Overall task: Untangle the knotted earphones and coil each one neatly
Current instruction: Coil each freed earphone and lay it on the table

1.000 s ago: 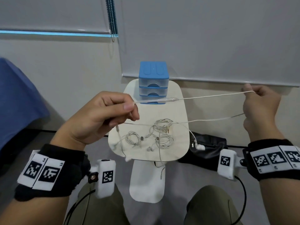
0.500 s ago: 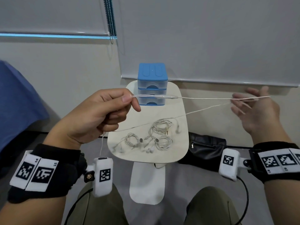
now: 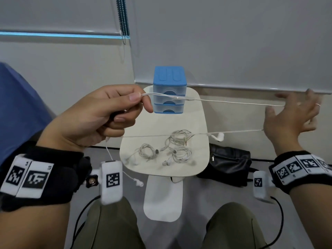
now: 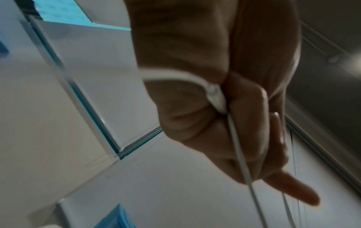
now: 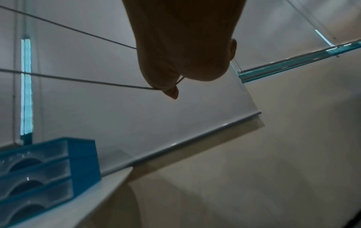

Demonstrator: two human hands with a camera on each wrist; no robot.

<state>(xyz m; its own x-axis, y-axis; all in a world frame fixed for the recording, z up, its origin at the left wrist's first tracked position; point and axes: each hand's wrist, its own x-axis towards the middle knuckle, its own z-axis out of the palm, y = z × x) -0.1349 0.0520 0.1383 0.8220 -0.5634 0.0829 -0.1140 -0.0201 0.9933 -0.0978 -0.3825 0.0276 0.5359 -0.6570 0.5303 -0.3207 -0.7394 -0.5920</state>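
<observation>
A: While the left hand is raised above the small table, what does it grip?

B: Its thumb and forefinger pinch the white earphone cord at the thicker inline piece; the other fingers are curled, and a lower run of the same cord leaves from beneath them. In the left wrist view, the cord passes down through the closed fingers.

A: State of the right hand?

B: Fingers are spread and mostly straight, not clenched. The cord loops around the hand: the upper run meets it at the fingers, the lower run at the base of the palm. The right wrist view shows two taut lines meeting the hand and wrapping around it.

A: Where is the rest of that earphone?

B: One earbud hangs on the lower run, just short of the right hand. Another earbud dangles below the left wrist on a slack strand.

A: What lies under the stretched cord?

B: Three coiled earphones rest on the table, near one another. A blue drawer box stands at the far edge, behind the upper run. A black bag sits on the floor beneath the right hand.
</observation>
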